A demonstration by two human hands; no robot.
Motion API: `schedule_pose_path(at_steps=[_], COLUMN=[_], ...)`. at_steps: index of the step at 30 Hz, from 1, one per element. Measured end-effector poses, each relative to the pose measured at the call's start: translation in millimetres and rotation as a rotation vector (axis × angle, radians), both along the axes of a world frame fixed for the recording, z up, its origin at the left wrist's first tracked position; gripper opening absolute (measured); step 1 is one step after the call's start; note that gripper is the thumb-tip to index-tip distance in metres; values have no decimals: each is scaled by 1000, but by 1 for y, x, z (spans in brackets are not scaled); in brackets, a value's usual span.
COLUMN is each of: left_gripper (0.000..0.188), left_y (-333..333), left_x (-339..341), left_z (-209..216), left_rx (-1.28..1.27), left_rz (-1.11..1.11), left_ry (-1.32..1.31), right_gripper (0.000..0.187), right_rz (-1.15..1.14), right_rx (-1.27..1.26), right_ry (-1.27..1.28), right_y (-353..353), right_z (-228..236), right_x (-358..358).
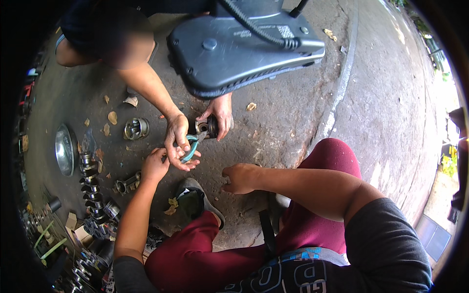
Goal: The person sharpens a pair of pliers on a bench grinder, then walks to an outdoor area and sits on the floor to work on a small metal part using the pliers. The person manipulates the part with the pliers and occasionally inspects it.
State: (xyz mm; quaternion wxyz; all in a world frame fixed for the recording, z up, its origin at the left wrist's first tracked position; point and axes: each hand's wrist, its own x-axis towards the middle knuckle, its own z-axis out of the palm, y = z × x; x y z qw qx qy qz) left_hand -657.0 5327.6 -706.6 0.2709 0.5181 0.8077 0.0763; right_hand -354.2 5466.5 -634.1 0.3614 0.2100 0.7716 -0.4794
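My left hand (155,167) is close beside a co-worker's hand (177,134), its fingers curled together; whatever they may hold is hidden. That co-worker's hand grips teal-handled pliers (189,151), whose jaws reach a dark piston (211,127). Another hand of the co-worker (223,113) steadies the piston on the ground from its far right side. Nearer to me, my right hand (241,178) hovers over the ground above my knees, with its fingers loosely bent and apart and nothing visible in them.
A second piston (136,129) stands left of the pliers. Farther left are a metal bowl (64,150) and a crankshaft (91,188); a connecting rod (128,184) lies beside my left forearm. A black device (244,53) with a cable blocks part of the far view. Dry leaves (112,117) are scattered around.
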Motion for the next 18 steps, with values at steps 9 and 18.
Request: schedule_pose_path(at_steps=[9,18], left_gripper=[20,20], left_y=[4,5], left_x=[7,6], left_z=[16,14], left_rx=[2,7], left_rz=[23,35], left_ry=[-18,-47], right_gripper=[64,63], right_rz=[-1,-10], right_rx=[2,7], right_ry=[-10,-1], right_y=[0,-1], right_z=[4,4], right_x=[0,1])
